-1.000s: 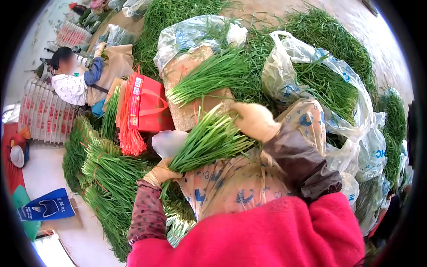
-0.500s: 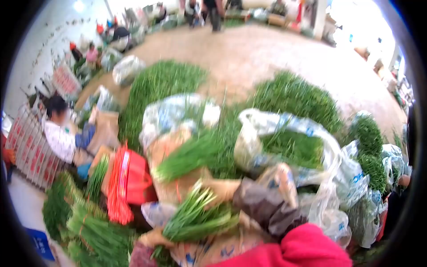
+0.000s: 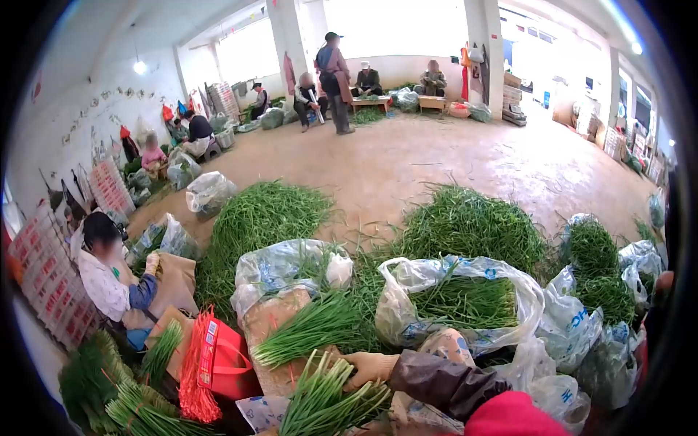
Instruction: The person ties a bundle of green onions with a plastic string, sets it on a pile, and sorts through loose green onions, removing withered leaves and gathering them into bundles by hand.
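Note:
My right hand [image 3: 369,369], in a pale glove with a dark sleeve, is at the pale upper ends of a loose bunch of chives [image 3: 320,400]. Its fingers curl in against the stalks, partly hidden by them. The bunch lies over my lap at the bottom edge of the view. My left hand is out of view below. Just beyond, another bunch of chives [image 3: 309,330] rests on a tan board [image 3: 273,314]. To the left stand a red bag [image 3: 231,363] and a hank of red ties [image 3: 195,370].
An open plastic bag [image 3: 392,320] of greens stands ahead right. Piles of greens [image 3: 480,221] lie beyond it on the floor [image 3: 407,156]. Tied bunches [image 3: 145,407] lie at lower left. A seated co-worker [image 3: 109,280] is at left, near stacked crates [image 3: 51,276]. Other people are farther back.
The view has tilted upward, so the scene sits lower and the far wall shows. My left hand, seen before at the bunch's lower end, has dropped out of view. My right hand stays by the stalk ends.

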The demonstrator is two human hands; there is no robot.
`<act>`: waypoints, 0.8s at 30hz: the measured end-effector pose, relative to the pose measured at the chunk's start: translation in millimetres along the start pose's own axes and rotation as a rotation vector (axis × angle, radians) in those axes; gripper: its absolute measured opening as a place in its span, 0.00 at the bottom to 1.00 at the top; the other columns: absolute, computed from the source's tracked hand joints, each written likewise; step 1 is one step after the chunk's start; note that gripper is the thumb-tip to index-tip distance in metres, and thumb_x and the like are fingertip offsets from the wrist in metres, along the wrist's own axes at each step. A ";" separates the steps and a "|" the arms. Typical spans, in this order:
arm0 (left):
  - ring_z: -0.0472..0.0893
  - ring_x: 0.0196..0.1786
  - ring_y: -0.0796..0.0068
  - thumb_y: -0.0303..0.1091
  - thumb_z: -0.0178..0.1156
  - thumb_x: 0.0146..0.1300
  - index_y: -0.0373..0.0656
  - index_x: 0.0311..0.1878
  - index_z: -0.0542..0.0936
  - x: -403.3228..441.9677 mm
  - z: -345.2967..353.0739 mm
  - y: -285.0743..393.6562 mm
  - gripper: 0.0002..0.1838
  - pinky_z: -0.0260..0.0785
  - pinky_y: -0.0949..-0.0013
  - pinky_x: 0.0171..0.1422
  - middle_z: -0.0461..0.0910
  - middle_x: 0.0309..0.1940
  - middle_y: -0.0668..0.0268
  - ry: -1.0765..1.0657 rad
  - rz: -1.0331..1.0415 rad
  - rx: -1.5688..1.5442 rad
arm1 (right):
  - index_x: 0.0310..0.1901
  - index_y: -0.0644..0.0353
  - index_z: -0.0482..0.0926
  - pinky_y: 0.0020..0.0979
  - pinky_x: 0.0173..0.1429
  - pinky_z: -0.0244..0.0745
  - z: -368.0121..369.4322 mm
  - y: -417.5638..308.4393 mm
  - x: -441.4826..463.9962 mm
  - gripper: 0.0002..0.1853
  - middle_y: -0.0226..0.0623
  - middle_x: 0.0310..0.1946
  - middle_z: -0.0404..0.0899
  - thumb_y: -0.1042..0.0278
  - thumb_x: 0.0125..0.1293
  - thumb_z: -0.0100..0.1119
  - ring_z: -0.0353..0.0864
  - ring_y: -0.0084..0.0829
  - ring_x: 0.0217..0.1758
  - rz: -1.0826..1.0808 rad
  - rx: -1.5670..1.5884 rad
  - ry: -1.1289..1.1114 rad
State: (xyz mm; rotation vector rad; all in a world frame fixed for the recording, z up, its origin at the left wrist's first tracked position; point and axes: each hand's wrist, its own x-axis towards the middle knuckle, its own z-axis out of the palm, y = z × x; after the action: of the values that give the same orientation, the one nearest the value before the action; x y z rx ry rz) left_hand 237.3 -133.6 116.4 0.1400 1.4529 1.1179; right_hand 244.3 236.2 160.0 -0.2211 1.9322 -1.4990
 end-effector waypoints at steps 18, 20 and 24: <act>0.74 0.27 0.70 0.54 0.45 0.64 0.42 0.27 0.73 -2.1 -1.8 -22.5 0.23 0.65 0.69 0.36 0.71 0.22 0.66 -0.087 0.076 0.037 | 0.50 0.60 0.82 0.24 0.36 0.74 -41.3 -5.3 -48.7 0.17 0.36 0.38 0.84 0.70 0.57 0.57 0.81 0.22 0.36 -0.140 0.312 0.218; 0.73 0.27 0.70 0.55 0.44 0.64 0.42 0.26 0.72 -4.6 -9.8 -30.6 0.24 0.64 0.69 0.36 0.71 0.21 0.66 -0.167 0.232 0.183 | 0.42 0.63 0.80 0.24 0.34 0.74 -53.1 -6.0 -54.5 0.09 0.35 0.35 0.82 0.74 0.60 0.55 0.80 0.24 0.33 -0.497 0.883 0.314; 0.72 0.25 0.72 0.49 0.49 0.63 0.42 0.23 0.70 -14.4 -7.6 -27.7 0.21 0.62 0.70 0.33 0.69 0.18 0.67 -0.122 0.703 0.495 | 0.42 0.65 0.81 0.25 0.27 0.69 -51.6 -2.9 -39.4 0.08 0.31 0.26 0.77 0.69 0.68 0.56 0.71 0.24 0.21 -0.498 1.252 0.705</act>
State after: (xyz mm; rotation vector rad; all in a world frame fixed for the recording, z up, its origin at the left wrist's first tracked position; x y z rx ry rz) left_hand 248.9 -161.8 106.2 1.1160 1.5860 1.2371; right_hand 242.7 296.5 184.3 0.4818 0.9874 -3.1025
